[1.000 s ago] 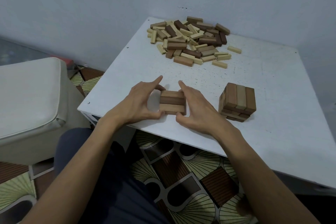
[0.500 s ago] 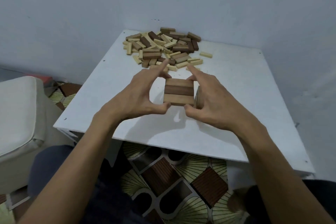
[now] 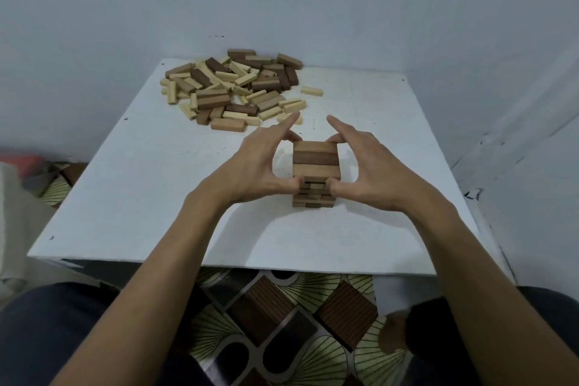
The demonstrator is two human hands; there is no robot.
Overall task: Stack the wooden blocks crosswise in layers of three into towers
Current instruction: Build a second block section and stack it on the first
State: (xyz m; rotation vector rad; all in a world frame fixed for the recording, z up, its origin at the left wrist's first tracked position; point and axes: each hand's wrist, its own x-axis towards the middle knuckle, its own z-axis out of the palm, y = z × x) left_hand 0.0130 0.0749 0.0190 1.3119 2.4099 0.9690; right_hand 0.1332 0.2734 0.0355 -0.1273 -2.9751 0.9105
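A tower of wooden blocks (image 3: 316, 163) stands near the middle of the white table (image 3: 150, 185), its top layer showing three blocks side by side. My left hand (image 3: 250, 166) and my right hand (image 3: 369, 166) pinch the tower's upper layers from both sides, thumbs at the front and curled fingers behind. Both index fingers point straight away from me. The crosswise lower layers (image 3: 313, 200) show beneath my thumbs. A pile of loose light and dark blocks (image 3: 232, 88) lies at the table's far left.
One pale block (image 3: 311, 91) lies apart, right of the pile. Walls close off the table's far and right sides. A patterned floor (image 3: 282, 323) and my dark trouser legs show below the near edge. A pale cushion sits at the left.
My hands lifted the small stack off the table and carried it to the right, onto the other stack. The two stacks now stand as one taller tower.
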